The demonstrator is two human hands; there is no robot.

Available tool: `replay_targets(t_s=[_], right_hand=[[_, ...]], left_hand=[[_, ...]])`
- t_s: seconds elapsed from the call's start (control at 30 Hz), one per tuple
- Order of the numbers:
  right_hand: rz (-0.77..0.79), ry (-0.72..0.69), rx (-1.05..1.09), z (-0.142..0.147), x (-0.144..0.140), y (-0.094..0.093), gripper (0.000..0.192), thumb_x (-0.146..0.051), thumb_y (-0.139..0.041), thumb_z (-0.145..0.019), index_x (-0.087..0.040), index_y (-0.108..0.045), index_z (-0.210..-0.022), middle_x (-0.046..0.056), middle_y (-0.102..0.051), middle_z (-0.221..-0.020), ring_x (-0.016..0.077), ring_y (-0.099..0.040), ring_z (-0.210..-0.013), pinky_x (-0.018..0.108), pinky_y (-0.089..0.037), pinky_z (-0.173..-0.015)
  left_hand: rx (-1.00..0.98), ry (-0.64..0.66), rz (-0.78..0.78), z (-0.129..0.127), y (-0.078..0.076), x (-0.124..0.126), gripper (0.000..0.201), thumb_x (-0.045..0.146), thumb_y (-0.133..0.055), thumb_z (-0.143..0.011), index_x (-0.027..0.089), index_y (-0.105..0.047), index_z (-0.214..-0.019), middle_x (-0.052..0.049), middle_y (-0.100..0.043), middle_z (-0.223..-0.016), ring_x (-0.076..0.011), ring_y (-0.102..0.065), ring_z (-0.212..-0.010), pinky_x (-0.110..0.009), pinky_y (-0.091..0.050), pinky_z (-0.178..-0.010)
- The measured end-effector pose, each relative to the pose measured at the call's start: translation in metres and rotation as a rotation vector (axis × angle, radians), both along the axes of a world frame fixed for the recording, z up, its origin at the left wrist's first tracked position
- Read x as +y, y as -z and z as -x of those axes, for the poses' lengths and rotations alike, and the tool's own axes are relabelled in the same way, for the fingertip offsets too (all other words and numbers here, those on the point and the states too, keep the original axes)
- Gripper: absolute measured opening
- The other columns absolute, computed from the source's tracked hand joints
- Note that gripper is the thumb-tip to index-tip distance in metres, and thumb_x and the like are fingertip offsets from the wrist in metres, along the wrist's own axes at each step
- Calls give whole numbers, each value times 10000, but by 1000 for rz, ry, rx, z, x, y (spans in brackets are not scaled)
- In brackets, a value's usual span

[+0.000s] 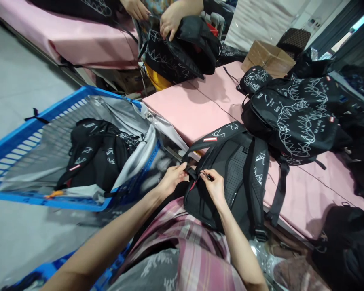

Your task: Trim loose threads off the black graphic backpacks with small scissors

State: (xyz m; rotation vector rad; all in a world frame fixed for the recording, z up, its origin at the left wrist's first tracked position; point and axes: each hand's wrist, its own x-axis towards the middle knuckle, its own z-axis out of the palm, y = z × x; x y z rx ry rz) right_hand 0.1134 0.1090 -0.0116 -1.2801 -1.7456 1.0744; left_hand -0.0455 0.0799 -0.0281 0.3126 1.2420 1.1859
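A black backpack rests across my lap and against the table edge, its padded back panel and shoulder straps facing up. White scribble prints and a small red label mark the straps. My left hand is closed on a black strap at the bag's left edge. Close beside it, my right hand is pinched at the same edge, with a small dark piece between the fingers that I cannot make out. A bit of red shows on the bag just below the hands.
A blue crate with a grey lining stands at left, holding a black backpack. More printed backpacks lie on the pink table. Across it, another person's hands handle a black bag. A cardboard box sits behind.
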Motion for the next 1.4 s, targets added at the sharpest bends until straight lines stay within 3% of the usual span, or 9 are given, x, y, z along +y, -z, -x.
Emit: replay_targets(t_s=[0.17, 0.3, 0.43, 0.53, 0.63, 0.77, 0.93, 1.2, 1.4], right_hand=[[-252, 64, -27, -2, -14, -14, 172, -187, -524, -809, -203, -688, -858, 37, -627, -802, 154, -592, -751, 259, -460, -672], [-465, 34, -269, 7, -20, -7, 175, -167, -532, -808, -199, -676, -903, 62, -617, -869, 153, -584, -737, 257, -453, -647], [-503, 52, -306, 16, -22, 2, 151, -210, -514, -846, -184, -662, -845, 76, -616, -832, 155, -583, -736, 260, -445, -656], [-409, 15, -91, 15, -27, -3, 186, -194, -488, -839, -179, -639, -731, 49, -590, -735, 141, -560, -677, 253, -428, -620], [-136, -69, 140, 5, -30, -13, 185, -214, -523, -805, -176, -598, -639, 9, -562, -667, 120, -527, -608, 233, -406, -571], [79, 13, 159, -8, -22, -17, 229, -270, -555, -790, -168, -597, -590, -18, -536, -562, 112, -496, -537, 234, -391, -552], [-124, -29, 91, -6, -4, -17, 149, -242, -617, -762, -204, -675, -894, 22, -607, -805, 147, -576, -739, 254, -451, -679], [-472, -173, -230, -14, 5, -19, 234, -126, -457, -833, -203, -677, -815, 44, -605, -842, 126, -581, -739, 218, -439, -620], [-604, -375, -452, -19, 0, -26, 195, -183, -417, -913, -184, -608, -878, 53, -635, -938, 107, -594, -738, 200, -421, -633]], left_hand=[[-38, 108, -183, 0, -35, 9, 363, 427, -727, -649, 102, -665, -796, -76, -686, -765, -131, -603, -655, -210, -443, -590], [-143, 197, -133, -1, -37, 8, 385, 439, -701, -679, 100, -660, -857, -86, -693, -762, -157, -628, -625, -253, -475, -598], [-159, 238, -116, 0, -34, 7, 374, 426, -692, -697, 89, -665, -860, -108, -699, -792, -169, -644, -652, -272, -491, -654], [-156, 245, -155, 3, -34, 7, 388, 434, -700, -691, 95, -672, -876, -112, -701, -840, -173, -645, -724, -277, -485, -722], [-146, 256, -183, 4, -32, 7, 418, 462, -693, -691, 103, -673, -904, -116, -697, -875, -180, -634, -790, -281, -477, -742], [-125, 283, -188, 2, -29, 7, 413, 471, -691, -690, 106, -681, -883, -112, -687, -881, -164, -616, -792, -262, -479, -712], [-81, 317, -226, -2, -34, 6, 381, 450, -710, -674, 132, -690, -882, -84, -670, -881, -157, -601, -798, -245, -486, -678], [67, 219, -225, -11, -39, 5, 379, 418, -739, -622, 112, -686, -840, -27, -640, -727, -123, -575, -631, -230, -459, -610], [91, 194, -233, -14, -37, 7, 381, 459, -723, -626, 107, -673, -763, -33, -627, -709, -110, -561, -595, -216, -462, -561]])
